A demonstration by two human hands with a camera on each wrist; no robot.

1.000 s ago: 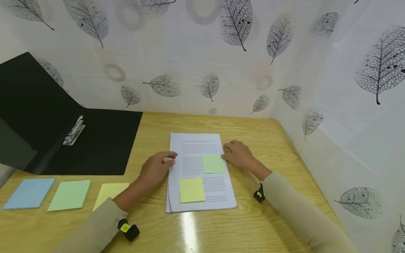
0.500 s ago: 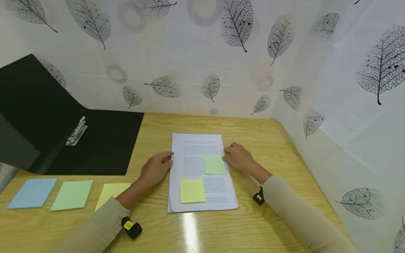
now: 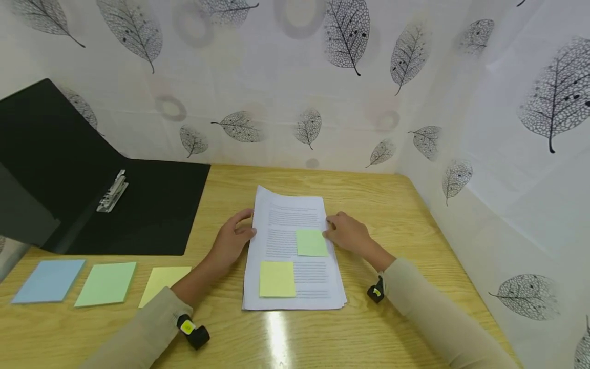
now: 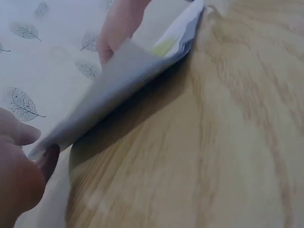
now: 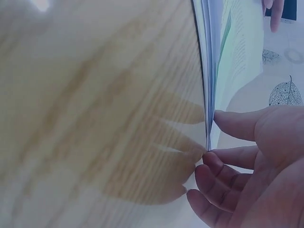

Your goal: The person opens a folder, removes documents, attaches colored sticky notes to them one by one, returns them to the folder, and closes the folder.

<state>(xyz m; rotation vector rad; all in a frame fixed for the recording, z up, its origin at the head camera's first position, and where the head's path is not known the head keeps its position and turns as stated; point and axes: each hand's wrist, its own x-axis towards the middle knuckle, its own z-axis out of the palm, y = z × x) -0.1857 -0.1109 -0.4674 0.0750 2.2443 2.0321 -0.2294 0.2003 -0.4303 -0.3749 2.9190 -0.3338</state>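
Observation:
A stack of printed paper [image 3: 301, 274] lies on the wooden table, between both hands. A green sticky note [image 3: 312, 242] and a yellow sticky note [image 3: 277, 279] are on its top sheet. My left hand [image 3: 229, 241] pinches the left edge between thumb and fingers. In the left wrist view the paper [image 4: 123, 71] slopes up off the table toward that hand [image 4: 19, 171]. At the right edge, my right hand [image 3: 348, 233] pinches the sheets [image 5: 206, 57] with thumb and forefinger; its other fingers curl below, as the right wrist view shows.
An open black clip folder [image 3: 156, 205] with a metal clip [image 3: 112, 192] lies at the left, its cover raised. Before it sit blue [image 3: 48, 281], green [image 3: 105, 284] and yellow sticky pads [image 3: 161, 282], the last partly behind the left arm. A leaf-patterned curtain [image 3: 276, 77] borders the table [image 3: 369, 195].
The left edge of the stack has risen and its top left corner now bends upward, with my left hand around that edge. My right hand has stayed nearly in place.

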